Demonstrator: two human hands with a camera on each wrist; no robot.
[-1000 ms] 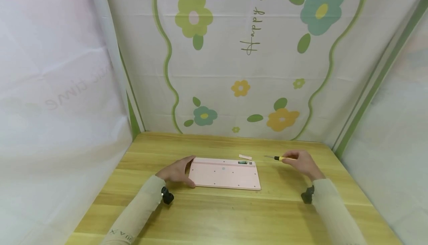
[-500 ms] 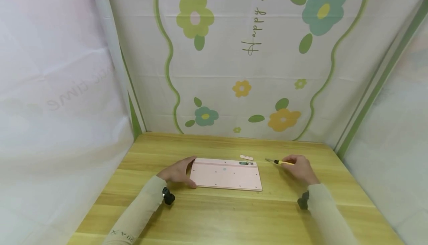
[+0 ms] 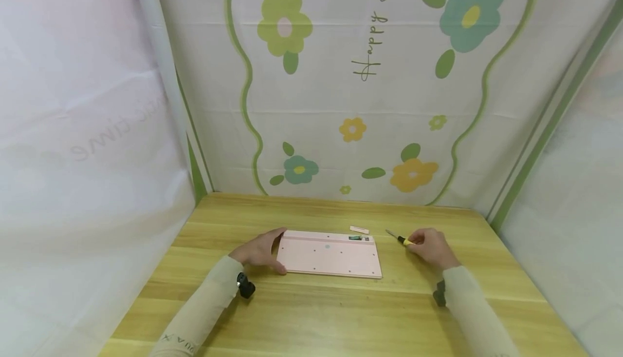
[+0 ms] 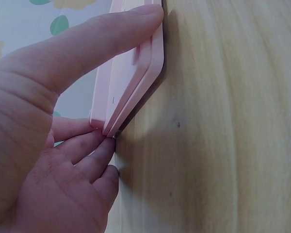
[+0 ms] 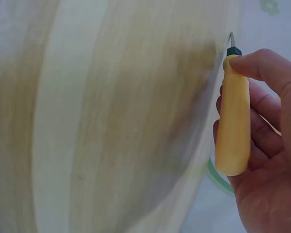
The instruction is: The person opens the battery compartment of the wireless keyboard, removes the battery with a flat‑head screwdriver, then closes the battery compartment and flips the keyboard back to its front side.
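A pink keyboard (image 3: 336, 260) lies underside up on the table, small screw holes dotted over its back. In its far right corner an uncovered compartment (image 3: 359, 238) shows something green inside. My left hand (image 3: 258, 250) holds the keyboard's left end, thumb on the near corner and fingers at the far one; the left wrist view shows the thumb (image 4: 111, 31) along the edge. To the right of the keyboard, my right hand (image 3: 433, 248) grips a screwdriver (image 5: 234, 116) by its yellow handle, the black collar and thin metal shaft pointing away to the far left.
A small pink cover strip (image 3: 359, 230) lies just beyond the keyboard's far right corner. The wooden table (image 3: 311, 324) ends at a white cloth wall (image 3: 311, 97) printed with flowers. More cloth panels stand at the left and right sides.
My right hand has come nearer and slightly left with the screwdriver, whose tip now points more steeply away from me. My left hand and the keyboard stay put.
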